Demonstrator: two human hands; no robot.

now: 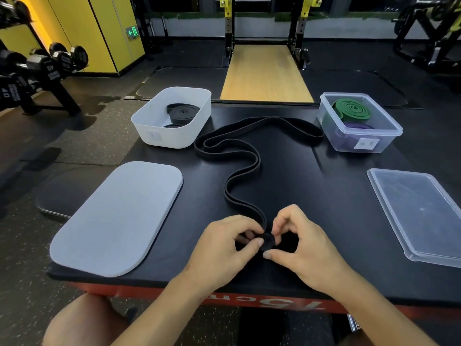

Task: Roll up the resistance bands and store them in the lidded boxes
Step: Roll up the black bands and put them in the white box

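A long black resistance band (239,156) snakes across the black platform (324,221) from the far middle to the near edge. Its near end is wound into a small tight coil (267,242). My left hand (224,248) pinches the coil from the left with thumb and fingers. My right hand (301,243) pinches it from the right. A white box (149,128) at the far left holds rolled black bands (183,112). A clear box (389,132) at the far right holds a rolled green band (351,109) above a purple one (358,127).
The white lid (117,218) lies flat at the near left, overhanging the platform's edge. The clear lid (419,213) lies at the near right. A dumbbell rack (42,68) stands left on the floor; a squat rack (264,26) stands beyond the platform.
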